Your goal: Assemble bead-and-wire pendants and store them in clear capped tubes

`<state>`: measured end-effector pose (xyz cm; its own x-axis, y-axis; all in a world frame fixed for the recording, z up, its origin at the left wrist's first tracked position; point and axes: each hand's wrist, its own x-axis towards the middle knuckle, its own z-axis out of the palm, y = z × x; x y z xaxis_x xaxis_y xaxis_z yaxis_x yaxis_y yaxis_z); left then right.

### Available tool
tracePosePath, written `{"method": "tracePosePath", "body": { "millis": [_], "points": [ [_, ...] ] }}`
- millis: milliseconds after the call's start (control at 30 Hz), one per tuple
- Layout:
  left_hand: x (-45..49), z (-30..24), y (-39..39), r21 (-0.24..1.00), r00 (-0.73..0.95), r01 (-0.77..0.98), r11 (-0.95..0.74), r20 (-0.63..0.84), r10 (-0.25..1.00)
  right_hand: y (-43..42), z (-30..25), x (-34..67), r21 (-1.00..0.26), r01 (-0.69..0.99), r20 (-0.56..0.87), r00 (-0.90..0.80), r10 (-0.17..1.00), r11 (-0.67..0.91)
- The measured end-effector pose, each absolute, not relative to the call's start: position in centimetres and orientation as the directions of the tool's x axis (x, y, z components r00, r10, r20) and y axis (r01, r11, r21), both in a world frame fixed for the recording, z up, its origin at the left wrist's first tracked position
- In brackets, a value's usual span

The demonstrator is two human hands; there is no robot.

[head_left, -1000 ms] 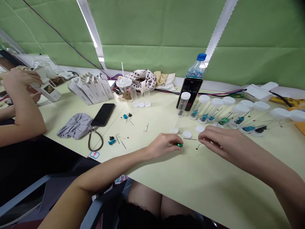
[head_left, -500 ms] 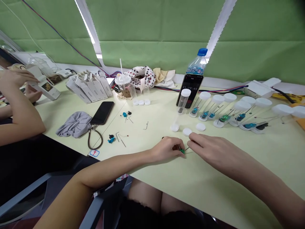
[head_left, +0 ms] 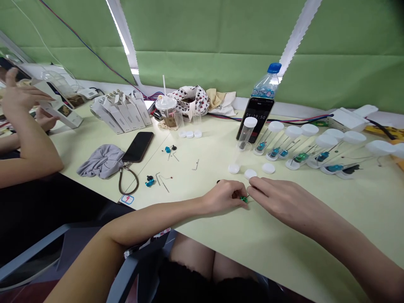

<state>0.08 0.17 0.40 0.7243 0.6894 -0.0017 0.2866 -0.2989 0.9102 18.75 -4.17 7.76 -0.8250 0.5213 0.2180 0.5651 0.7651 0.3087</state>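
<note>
My left hand (head_left: pixel 224 197) rests on the table, thumb and fingers closed around a small green metal part (head_left: pixel 244 199). Just to its right is my right hand (head_left: pixel 279 198), its fingertips pinched on a thin metal rod that looks like a hex key and meets the green part; most of it is hidden. White caps (head_left: pixel 250 174) lie just beyond my right fingers. To the left are a blue metal part (head_left: pixel 150 182) with a black knob, L-shaped hex keys (head_left: pixel 162 182), and another blue part (head_left: pixel 167 150) farther back.
Clear tubes with white caps (head_left: pixel 293 132), holding blue and green parts, stand at right. A phone (head_left: pixel 257 118) showing a timer leans on a water bottle (head_left: pixel 267 82). White boxes (head_left: pixel 123 113), a dark phone (head_left: pixel 138 146) and a grey scrunchie (head_left: pixel 101 161) lie left, near another person's hand (head_left: pixel 25 99).
The view has shifted slightly. My hands keep nearly the same pose around the green part. At far left, the other person's hand has lifted with its fingers raised.
</note>
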Motion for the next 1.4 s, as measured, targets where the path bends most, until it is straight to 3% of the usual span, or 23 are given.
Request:
{"method": "tracePosePath", "body": {
  "millis": [533,1400],
  "points": [
    [0.07,0.58,0.12,0.898,0.712,0.322,-0.299,-0.022,0.701,-4.15,7.62,18.77,0.367,0.562,0.203,-0.826,0.526,0.741],
    [0.04,0.59,0.05,0.902,0.703,0.319,-0.29,-0.02,0.711,-3.83,7.63,18.97,0.356,0.555,0.195,-0.831,0.521,0.752]
  ]
}}
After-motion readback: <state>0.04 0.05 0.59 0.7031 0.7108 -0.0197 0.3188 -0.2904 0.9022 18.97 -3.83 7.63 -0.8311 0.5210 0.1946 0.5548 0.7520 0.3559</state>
